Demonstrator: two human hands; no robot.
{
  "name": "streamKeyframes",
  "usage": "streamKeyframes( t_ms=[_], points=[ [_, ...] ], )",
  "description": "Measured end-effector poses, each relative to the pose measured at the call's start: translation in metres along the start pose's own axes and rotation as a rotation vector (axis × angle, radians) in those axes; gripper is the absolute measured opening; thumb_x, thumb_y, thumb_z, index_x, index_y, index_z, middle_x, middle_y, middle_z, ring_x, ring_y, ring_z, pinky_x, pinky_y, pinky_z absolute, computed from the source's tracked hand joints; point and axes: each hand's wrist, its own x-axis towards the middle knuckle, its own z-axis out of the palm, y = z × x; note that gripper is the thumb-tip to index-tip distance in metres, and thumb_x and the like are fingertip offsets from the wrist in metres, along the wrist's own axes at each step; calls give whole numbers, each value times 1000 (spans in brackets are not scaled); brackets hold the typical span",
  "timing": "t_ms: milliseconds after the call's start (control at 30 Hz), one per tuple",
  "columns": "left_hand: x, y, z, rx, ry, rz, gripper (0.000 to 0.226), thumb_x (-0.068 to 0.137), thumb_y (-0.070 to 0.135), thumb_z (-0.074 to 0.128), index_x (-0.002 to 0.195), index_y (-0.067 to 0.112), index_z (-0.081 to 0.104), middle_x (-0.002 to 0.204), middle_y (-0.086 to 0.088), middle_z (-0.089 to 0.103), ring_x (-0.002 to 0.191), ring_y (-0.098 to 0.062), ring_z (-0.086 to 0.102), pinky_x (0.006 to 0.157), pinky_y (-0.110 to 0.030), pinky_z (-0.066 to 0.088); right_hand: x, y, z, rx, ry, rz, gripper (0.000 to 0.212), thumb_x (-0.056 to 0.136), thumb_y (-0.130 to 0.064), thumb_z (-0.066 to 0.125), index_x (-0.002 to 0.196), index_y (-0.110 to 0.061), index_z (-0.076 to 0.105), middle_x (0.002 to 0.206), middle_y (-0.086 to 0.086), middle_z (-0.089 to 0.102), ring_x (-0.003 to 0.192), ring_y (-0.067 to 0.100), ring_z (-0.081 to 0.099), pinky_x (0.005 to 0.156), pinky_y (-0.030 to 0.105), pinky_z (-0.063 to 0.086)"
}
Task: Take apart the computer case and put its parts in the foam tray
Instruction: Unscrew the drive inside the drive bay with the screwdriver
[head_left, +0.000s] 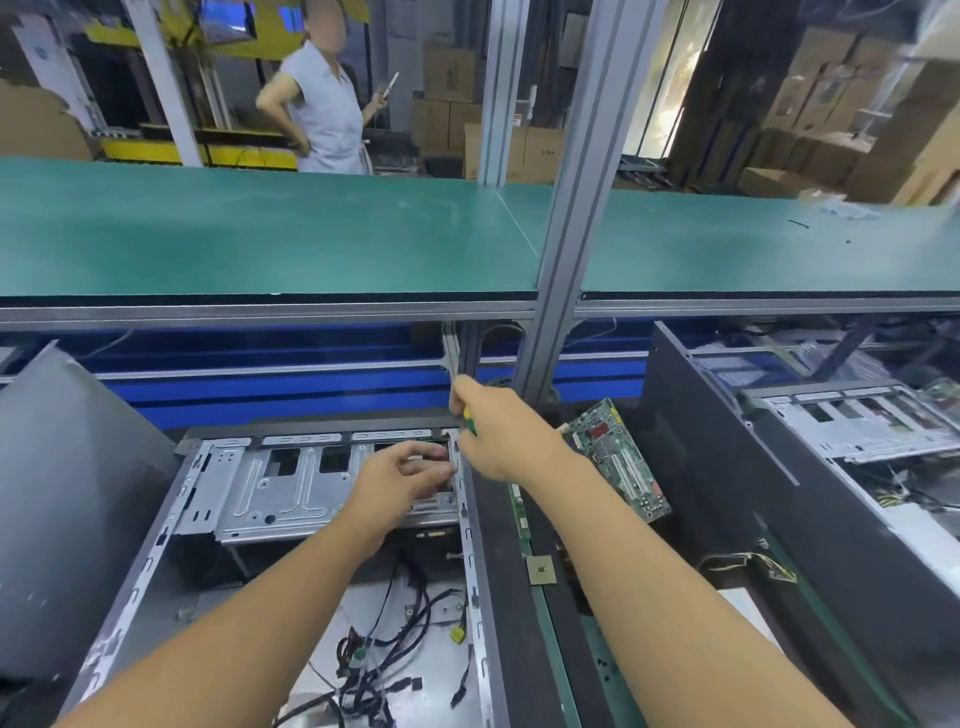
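Our right hand has its fingers wrapped tight round a screwdriver with a green and yellow handle, held at the far right corner of the computer case; the tip is hidden behind the hand. Just left of it, our left hand has its fingers curled in toward the thumb over the right end of the metal drive cage, and we cannot tell whether they pinch anything. Both hands sit hard against the case's right wall, a thin perforated edge running toward us, so room is tight on that side. Beyond the knuckles an aluminium post rises and a green shelf crosses above. The case lies open on its side directly in front of us, bare silver metal inside, with a tangle of black cables loose on its floor between our forearms. A grey panel leans at its left. To the right, on a dark surface, a circuit board stands tilted near our right wrist, and a small square chip lies beside the forearm.
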Motion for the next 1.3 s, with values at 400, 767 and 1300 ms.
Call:
streamKeyframes(
  t_ms=[400, 767, 1300],
  points=[
    [-4, -8, 1, -85, -200, -76, 20, 94, 2, 63, 113, 2, 57, 93, -21, 75, 84, -24, 75, 71, -24, 57, -9, 39, 55, -42, -77, -41, 17, 93, -26, 69, 106, -17, 64, 115, 4, 60, 107, 24, 56, 87, 40, 49],
    [-2, -5, 10, 471, -148, 139, 8, 99, 24, 59, 102, 23, 67, 93, 9, 77, 79, 3, 70, 77, -21, 55, -36, 82, 51, -34, -115, 91, 15, 100, -26, 55, 93, -14, 62, 97, 5, 69, 87, 23, 60, 72, 34, 48],
    [-7, -38, 45, 1039, -323, 460, 31, 101, 43, 49, 128, 34, 60, 155, 19, 35, 147, -1, 22, 116, -37, 14, -123, 170, 85, -284, -698, 609, 39, 92, -3, 57, 130, -6, 62, 109, 16, 69, 70, 28, 60, 56, 31, 50]
  ],
)
